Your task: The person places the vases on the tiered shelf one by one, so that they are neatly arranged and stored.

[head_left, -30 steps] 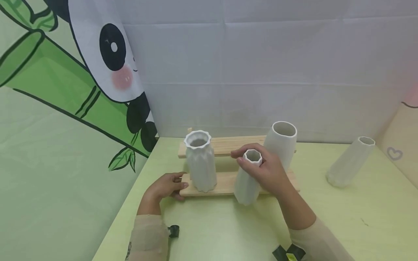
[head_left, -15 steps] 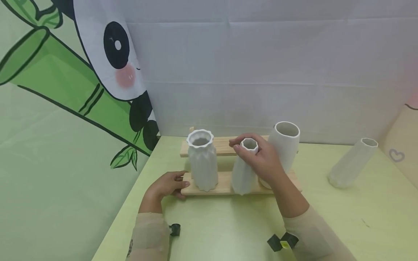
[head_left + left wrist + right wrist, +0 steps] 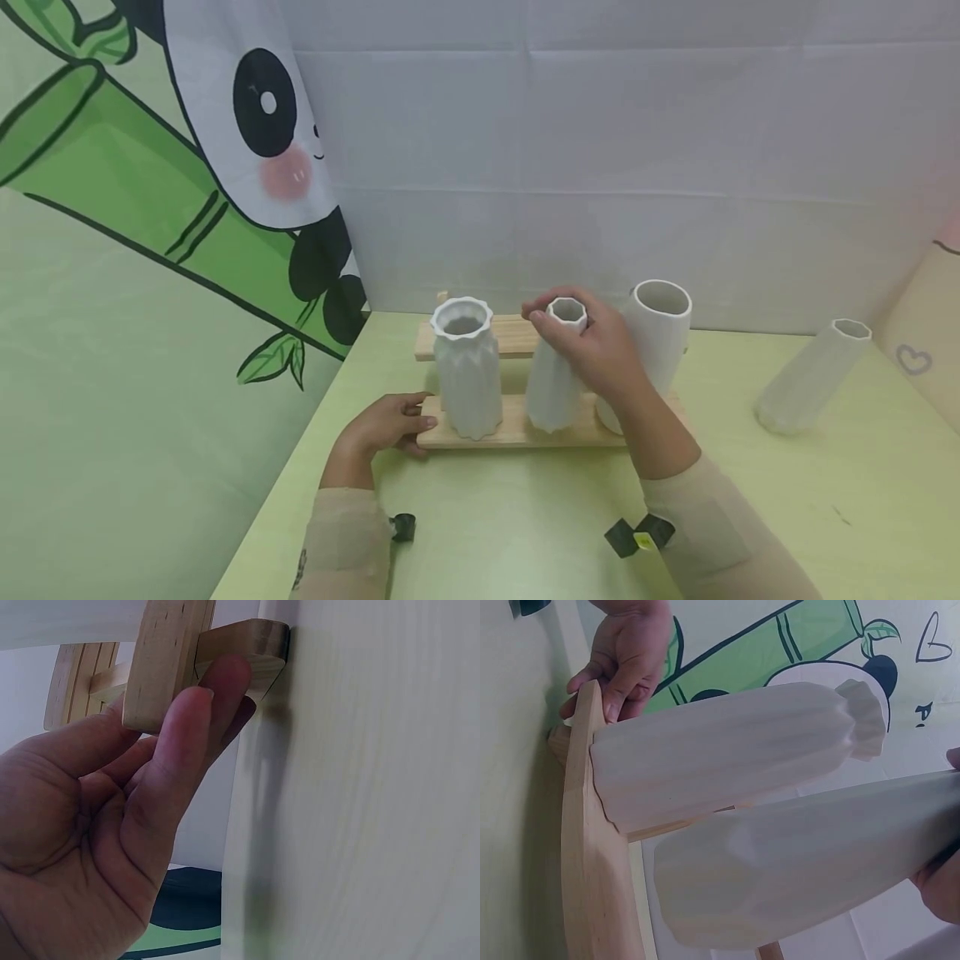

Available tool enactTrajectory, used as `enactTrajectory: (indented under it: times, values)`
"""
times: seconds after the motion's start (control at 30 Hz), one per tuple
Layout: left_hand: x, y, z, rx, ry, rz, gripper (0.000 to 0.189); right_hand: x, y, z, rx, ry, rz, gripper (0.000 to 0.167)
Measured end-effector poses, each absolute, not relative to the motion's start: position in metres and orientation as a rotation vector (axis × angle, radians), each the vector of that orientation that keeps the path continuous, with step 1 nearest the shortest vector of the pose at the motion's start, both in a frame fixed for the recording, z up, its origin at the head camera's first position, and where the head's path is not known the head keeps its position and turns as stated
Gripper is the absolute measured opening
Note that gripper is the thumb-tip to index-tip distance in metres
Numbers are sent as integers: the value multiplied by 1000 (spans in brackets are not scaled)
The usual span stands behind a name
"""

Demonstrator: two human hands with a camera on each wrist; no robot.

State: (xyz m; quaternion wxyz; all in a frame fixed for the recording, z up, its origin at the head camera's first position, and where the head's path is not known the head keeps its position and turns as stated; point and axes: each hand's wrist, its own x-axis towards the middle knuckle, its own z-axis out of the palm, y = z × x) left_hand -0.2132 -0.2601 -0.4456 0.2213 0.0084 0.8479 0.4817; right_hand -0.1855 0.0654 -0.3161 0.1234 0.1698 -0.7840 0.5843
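My left hand (image 3: 382,427) grips the left end of the two-tier wooden stand's lower board (image 3: 513,414). In the left wrist view, its fingers and thumb bracket the board's end (image 3: 159,675). The faceted white vase (image 3: 552,392) is in my right hand (image 3: 606,354), thumb and fingers curled round its neck. From the right wrist, its base (image 3: 705,885) shows a gap from the board (image 3: 592,862). On the lower board, a ruffled-rim white vase (image 3: 468,383) stands at left. A wide-mouthed white vase (image 3: 660,333) stands at right, partly hidden by my right hand.
Another white vase (image 3: 810,379) leans to the right on the pale yellow table (image 3: 780,508). The stand's upper board (image 3: 513,337) lies behind the vases. A white cloth backdrop (image 3: 622,150) rises behind, and a panda-and-bamboo printed sheet (image 3: 150,350) hangs at left.
My right hand has carried the faceted vase up and left, from in front of the lower board to over it. The left hand keeps its grip on the stand.
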Motion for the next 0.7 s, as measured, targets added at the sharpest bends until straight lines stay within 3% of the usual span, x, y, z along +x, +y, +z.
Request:
enactTrajectory:
  times: [0.7]
  values:
    - [-214,-268,-447,65,2324,1354,69,-199,49,-290,398,-2285,1689,33]
